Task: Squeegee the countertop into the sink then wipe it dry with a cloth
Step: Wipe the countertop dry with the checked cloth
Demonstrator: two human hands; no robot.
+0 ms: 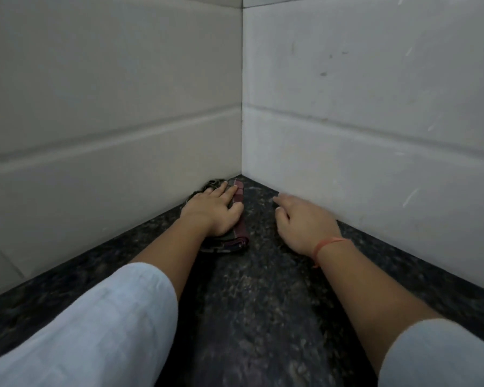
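The cloth [239, 231] lies on the dark speckled countertop [263, 303], far back where two walls meet. It is dark with red stripes and folded into a long shape. Its far end is bunched up.

The left hand [213, 210] lies flat on top of the cloth. Its fingers are straight and spread a little, pointing to 1 o'clock, toward the corner. It presses down on the cloth and does not curl around it. Only the red edge of the cloth shows, at 3 o'clock from the hand, with a bit more at 6 o'clock under the wrist.

At 3 o'clock from the cloth, a little apart from it, the right hand [305, 224] rests on the bare countertop. Its fingers are loosely bent, with one finger reaching out to 11 o'clock. It holds nothing. An orange string [329, 243] is tied around its wrist.

The left wall [109, 121] stands at 9 o'clock, and the cloth's bunched end sits right up against its bottom. The right wall [375, 121] stands at 2 o'clock, just behind the right hand. It has a few small dark spots and thin scratches. The two white walls box the cloth in at 12 o'clock.

Both arms come in from 6 o'clock. The left sleeve [95, 331] and the right sleeve [444, 356] are white and pushed up.
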